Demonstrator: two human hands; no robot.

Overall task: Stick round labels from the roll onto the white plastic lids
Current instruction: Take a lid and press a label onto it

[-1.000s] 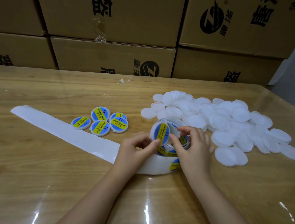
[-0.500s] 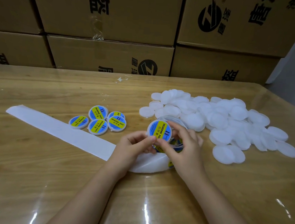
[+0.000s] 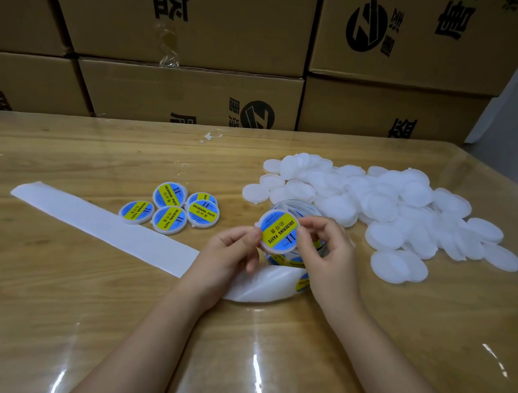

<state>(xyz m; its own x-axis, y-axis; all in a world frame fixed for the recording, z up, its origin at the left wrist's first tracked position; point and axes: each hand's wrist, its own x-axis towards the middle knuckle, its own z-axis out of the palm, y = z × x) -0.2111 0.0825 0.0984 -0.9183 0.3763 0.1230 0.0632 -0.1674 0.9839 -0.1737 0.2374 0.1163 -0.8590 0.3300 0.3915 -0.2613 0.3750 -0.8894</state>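
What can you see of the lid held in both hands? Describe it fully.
The held lid is a round white plastic disc, its face nearly covered by a blue label with a yellow band reading SOLDERING PASTE. It is raised off the table, tilted toward the camera. The left hand and right hand pinch its opposite edges.

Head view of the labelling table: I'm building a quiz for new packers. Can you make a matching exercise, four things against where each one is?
Things
1. labelled lid in hand
2. five finished lids
3. pile of blank white lids
4. white backing strip

Places
A. heaped on the table to the person's right
B. lies flat, running off to the left
C. pinched between left hand and right hand
D. clustered just beyond the strip, left of the hands

Pairs: 1-C, 2-D, 3-A, 4-B
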